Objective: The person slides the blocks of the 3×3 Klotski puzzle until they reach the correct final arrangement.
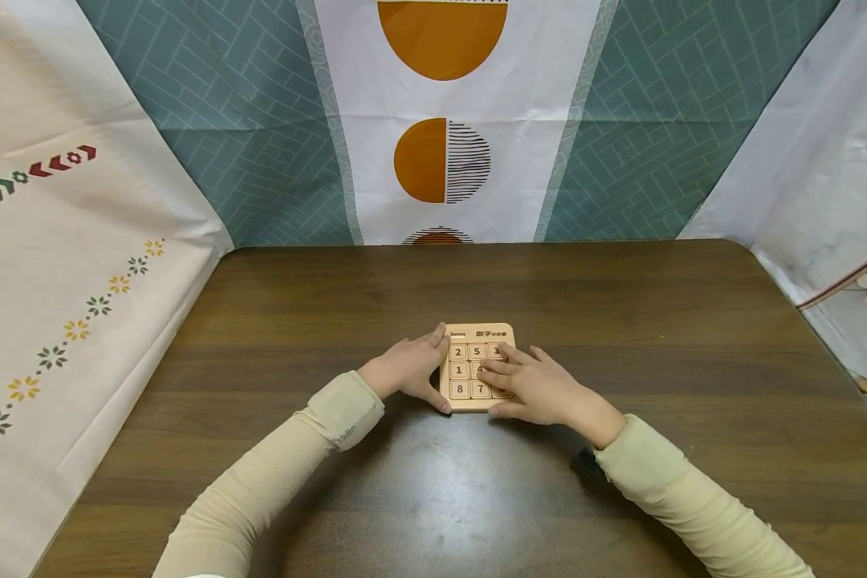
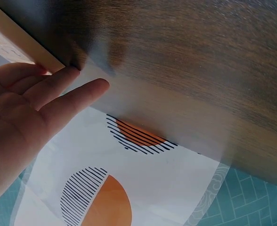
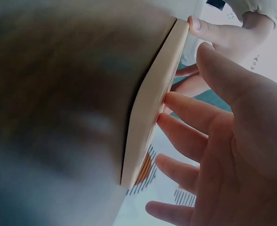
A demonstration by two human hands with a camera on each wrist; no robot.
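Number board (image 1: pixel 466 327) flat near the middle of the surface (image 1: pixel 347 297); its tiles (image 1: pixel 458 370) would probably slide best under light single-finger pushes, frame held steady. Header points away from the person, digits upright to them, slightly longer axis apparently front to back. Left hand (image 1: pixel 410 368) loosely spans its left edge; right hand (image 1: pixel 538 391), fingers extended, touches tiles, neither clenched.

left grip (image 1: pixel 410 368) spread, right grip (image 1: pixel 540 390) palm down, forearms (image 1: pixel 263 474) slanting inward
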